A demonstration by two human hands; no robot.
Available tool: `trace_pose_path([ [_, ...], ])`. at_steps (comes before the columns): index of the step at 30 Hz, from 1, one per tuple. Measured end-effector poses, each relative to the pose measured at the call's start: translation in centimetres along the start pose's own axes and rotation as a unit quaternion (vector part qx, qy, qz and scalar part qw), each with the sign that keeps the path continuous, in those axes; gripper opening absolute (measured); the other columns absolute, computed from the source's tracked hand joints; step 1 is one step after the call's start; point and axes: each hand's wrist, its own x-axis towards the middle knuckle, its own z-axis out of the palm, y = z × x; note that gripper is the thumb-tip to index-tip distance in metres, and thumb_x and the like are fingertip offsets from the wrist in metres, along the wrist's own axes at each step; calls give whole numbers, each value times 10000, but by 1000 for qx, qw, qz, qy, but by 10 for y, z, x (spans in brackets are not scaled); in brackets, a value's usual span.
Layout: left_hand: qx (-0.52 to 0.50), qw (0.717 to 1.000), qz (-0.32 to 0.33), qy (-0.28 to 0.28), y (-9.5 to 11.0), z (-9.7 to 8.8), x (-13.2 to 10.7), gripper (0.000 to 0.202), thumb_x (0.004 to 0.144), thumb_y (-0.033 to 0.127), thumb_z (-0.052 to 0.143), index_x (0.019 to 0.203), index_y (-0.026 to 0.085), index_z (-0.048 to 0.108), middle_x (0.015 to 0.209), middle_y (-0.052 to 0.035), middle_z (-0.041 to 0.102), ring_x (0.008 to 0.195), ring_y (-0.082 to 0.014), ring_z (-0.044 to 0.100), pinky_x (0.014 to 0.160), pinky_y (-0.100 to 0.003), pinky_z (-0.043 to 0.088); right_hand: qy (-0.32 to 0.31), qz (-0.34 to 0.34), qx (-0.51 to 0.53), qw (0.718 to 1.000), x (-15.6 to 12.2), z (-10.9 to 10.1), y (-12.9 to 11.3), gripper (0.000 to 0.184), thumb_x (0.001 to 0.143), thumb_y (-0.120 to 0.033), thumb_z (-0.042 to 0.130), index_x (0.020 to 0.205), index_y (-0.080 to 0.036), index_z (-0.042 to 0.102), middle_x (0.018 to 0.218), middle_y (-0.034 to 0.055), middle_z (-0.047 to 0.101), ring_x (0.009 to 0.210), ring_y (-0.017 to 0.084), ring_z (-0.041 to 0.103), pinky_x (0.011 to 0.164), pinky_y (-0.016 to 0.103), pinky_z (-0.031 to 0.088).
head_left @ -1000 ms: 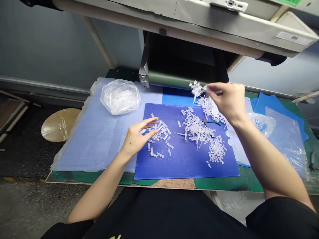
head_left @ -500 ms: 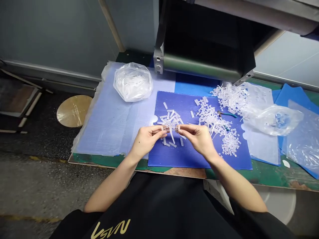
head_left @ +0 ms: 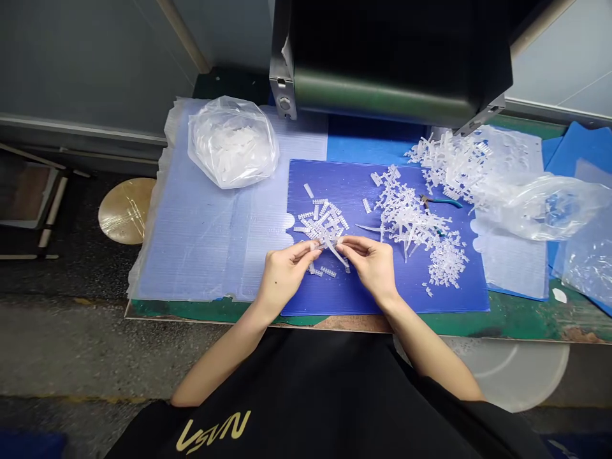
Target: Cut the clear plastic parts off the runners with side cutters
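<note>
Centre frame: left hand (head_left: 285, 274) and right hand (head_left: 375, 268) pinch a plastic piece (head_left: 337, 254), apparently working it; next move requires steady grip.

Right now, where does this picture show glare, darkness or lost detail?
All in the head view: glare streaks the round disc; blackness hides detail above the green roller; the white piece between left hand and right hand blends into the pale pieces behind.

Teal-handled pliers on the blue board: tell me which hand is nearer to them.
Right. The right hand is to the lower left of the pliers in the head view; the left hand is farther left, beyond the right hand.
</note>
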Motion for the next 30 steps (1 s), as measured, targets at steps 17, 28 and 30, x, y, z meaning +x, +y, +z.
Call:
trace_pose_path([
  [17,-62,996,-11,64,5,16,16,314,802,415,914,987,168,858,1013,-84,861,942,-236,842,931,-309,687,11,-119,-80,990,-22,9,-11,169,970,-329,770,1067,-254,886,1039,32,864,894,264,853,895,378,713],
  [28,234,950,207,-6,28,14,50,426,946,383,771,1359,278,756,1508,-47,690,1473,-267,616,1328,-501,425,225,-230,-290,901,1,-128,-51,218,1023,-336,720,1199,-298,842,1139,15,853,986,263,836,965,459,679],
  [30,305,905,295,-25,42,22,81,337,999,354,706,1317,265,773,1473,-47,718,1439,-251,637,1310,-502,438,226,-233,-373,869,18,-159,-47,204,1024,-338,714,1163,-271,848,1091,37,862,951,275,843,920,444,679],
])
